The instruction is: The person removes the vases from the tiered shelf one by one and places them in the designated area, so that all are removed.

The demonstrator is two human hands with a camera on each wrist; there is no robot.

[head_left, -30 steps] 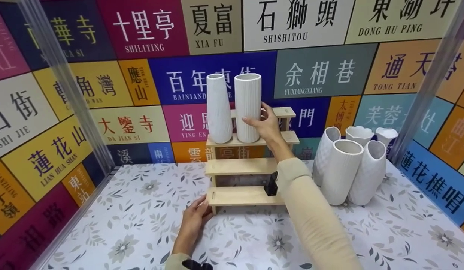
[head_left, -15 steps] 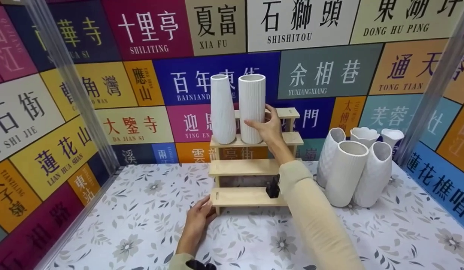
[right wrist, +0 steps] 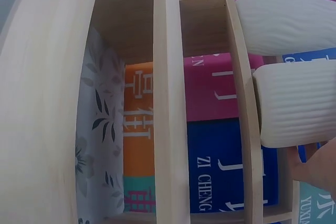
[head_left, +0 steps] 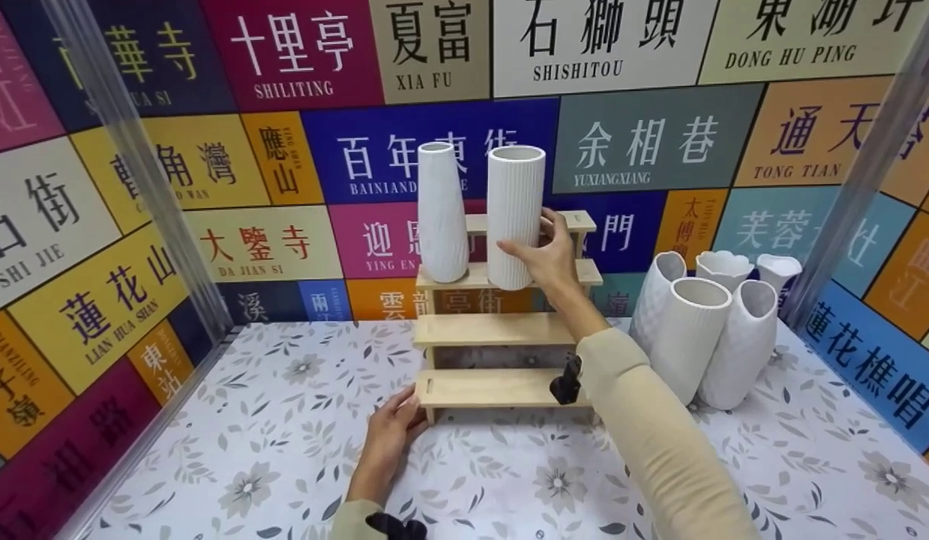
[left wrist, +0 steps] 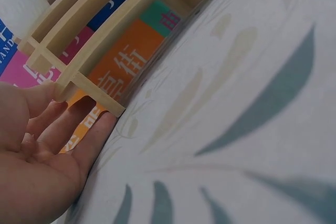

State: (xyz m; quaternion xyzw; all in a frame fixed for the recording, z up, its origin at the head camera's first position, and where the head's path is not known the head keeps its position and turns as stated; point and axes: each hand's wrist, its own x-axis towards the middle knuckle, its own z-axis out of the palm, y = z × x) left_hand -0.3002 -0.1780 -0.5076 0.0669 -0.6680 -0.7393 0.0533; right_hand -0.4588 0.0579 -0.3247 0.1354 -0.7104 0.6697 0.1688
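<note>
A stepped wooden display rack (head_left: 501,330) stands on the patterned cloth. My right hand (head_left: 550,251) grips a ribbed white cylinder vase (head_left: 516,217) from its right side, thumb in front. That vase is upright at the second-highest step; its base (right wrist: 268,108) overlaps the step's front edge, and I cannot tell whether it touches the wood. To its left, a smooth tapered white vase (head_left: 442,217) stands on the same step, apart from it. My left hand (head_left: 389,427) holds the rack's lower left corner, with thumb on the step end (left wrist: 65,85) and fingers by the leg.
Several white vases (head_left: 689,337) stand close together on the cloth to the right of the rack. Behind is a wall of coloured sign panels (head_left: 651,142). Clear upright posts (head_left: 157,195) edge the left and right sides.
My right hand has shifted the ribbed vase slightly to the right, widening the gap to the tapered vase. The left hand stays at the rack's corner.
</note>
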